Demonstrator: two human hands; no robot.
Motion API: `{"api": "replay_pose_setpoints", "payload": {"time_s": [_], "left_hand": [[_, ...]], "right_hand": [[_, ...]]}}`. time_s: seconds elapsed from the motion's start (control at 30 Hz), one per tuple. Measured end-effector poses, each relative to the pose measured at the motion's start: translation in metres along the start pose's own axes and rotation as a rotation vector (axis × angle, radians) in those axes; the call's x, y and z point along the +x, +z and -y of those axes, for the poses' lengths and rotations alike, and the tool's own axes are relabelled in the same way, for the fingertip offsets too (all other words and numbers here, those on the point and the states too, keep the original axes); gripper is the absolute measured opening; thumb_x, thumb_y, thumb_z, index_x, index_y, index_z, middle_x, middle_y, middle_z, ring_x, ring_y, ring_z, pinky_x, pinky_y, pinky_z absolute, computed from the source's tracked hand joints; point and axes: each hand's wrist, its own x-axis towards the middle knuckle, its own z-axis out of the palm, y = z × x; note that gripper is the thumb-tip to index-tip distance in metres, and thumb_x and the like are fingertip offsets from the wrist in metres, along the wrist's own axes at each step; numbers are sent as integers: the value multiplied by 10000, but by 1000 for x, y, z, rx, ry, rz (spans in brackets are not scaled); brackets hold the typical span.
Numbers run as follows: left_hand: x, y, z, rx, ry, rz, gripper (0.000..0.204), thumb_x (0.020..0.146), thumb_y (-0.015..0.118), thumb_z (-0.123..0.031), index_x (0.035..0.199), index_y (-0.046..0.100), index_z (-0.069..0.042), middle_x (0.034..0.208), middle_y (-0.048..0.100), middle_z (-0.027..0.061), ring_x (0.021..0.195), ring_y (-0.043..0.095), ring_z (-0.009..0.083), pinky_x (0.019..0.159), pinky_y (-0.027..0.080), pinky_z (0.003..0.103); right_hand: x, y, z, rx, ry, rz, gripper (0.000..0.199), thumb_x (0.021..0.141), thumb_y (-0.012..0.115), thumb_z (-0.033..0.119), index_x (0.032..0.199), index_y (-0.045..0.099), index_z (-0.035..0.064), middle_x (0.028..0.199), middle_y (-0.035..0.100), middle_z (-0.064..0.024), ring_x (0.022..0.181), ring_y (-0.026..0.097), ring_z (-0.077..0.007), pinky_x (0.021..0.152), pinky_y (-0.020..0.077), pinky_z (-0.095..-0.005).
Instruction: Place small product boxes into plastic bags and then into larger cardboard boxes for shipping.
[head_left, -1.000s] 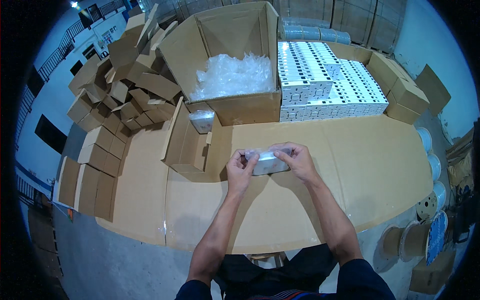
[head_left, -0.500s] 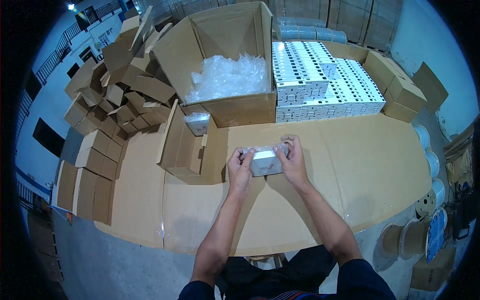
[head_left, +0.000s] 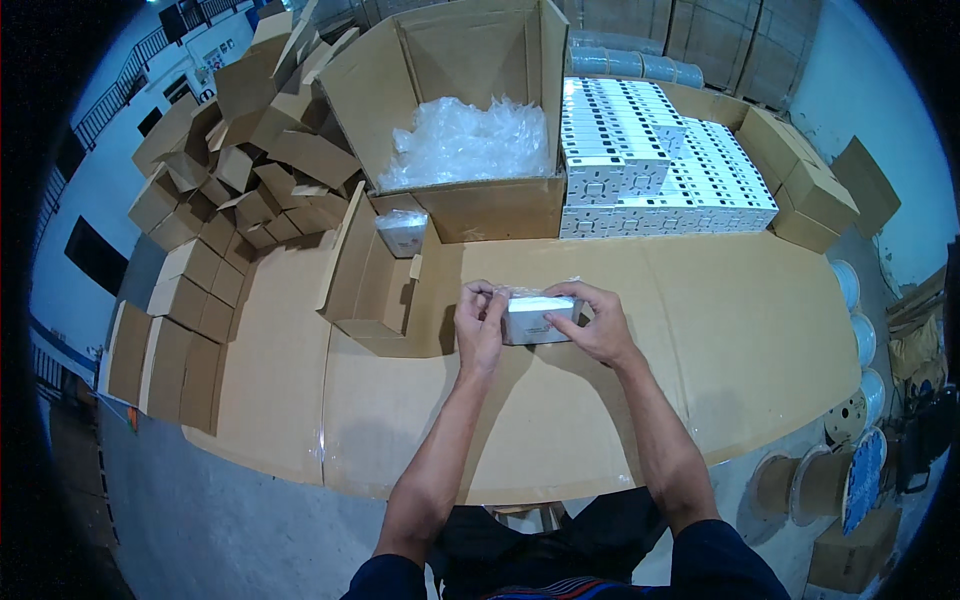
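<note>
A small white box [head_left: 527, 324] in a clear plastic bag is held upright just above or on the cardboard-covered table, directly before me. My left hand [head_left: 480, 325] pinches the bag at the box's left upper corner. My right hand [head_left: 603, 322] grips the right side, with its thumb on the front face and its fingers over the top edge. To the left stands an open brown carton [head_left: 375, 342]; a bagged white box [head_left: 402, 232] sits at its far end.
Behind, a large open carton [head_left: 470, 212] holds crumpled clear plastic bags [head_left: 470, 142]. Stacked white boxes [head_left: 665, 195] stand at the back right, beside closed brown cartons [head_left: 800, 185]. Brown cartons [head_left: 190, 300] line the table's left, with a heap of open ones [head_left: 290, 165] beyond. Spools [head_left: 800, 480] stand at the floor's right.
My right hand has turned over the box, its thumb moving from the top edge down onto the front face. My left hand stays at the left corner. The whole view has shifted slightly.
</note>
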Motion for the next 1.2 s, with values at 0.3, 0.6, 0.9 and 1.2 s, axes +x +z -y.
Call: {"api": "replay_pose_setpoints", "payload": {"time_s": [0.3,0.6,0.9,1.2], "left_hand": [[-26,-5,-42,863,618,385,300,820,770,-55,1109,701,-17,1160,693,143,1096,655,293,941,525,382],[-21,-38,-36,698,179,376,334,902,744,-111,1212,644,-37,1073,692,69,932,642,122,822,541,299],[-17,-49,-50,786,-2,490,336,940,719,-206,1206,605,-36,1006,671,63,920,615,145,812,515,321],[-52,-106,-60,1477,409,500,756,946,606,-448,1486,364,22,1563,347,197,1472,261,391,1214,194,533]], "right_hand": [[-17,8,15,-76,-19,13,322,864,680,64,1177,625,16,1104,696,-155,1001,679,-275,845,528,-366],[-17,33,31,-246,4,106,295,942,538,65,1231,529,8,1158,605,-200,1109,594,-354,955,463,-435],[-10,28,46,-487,-45,232,205,926,636,110,1101,598,8,1027,609,-179,992,582,-379,862,471,-451],[22,18,41,-423,80,11,178,941,624,28,1107,658,-25,931,645,-172,775,665,-275,674,535,-380]]}}
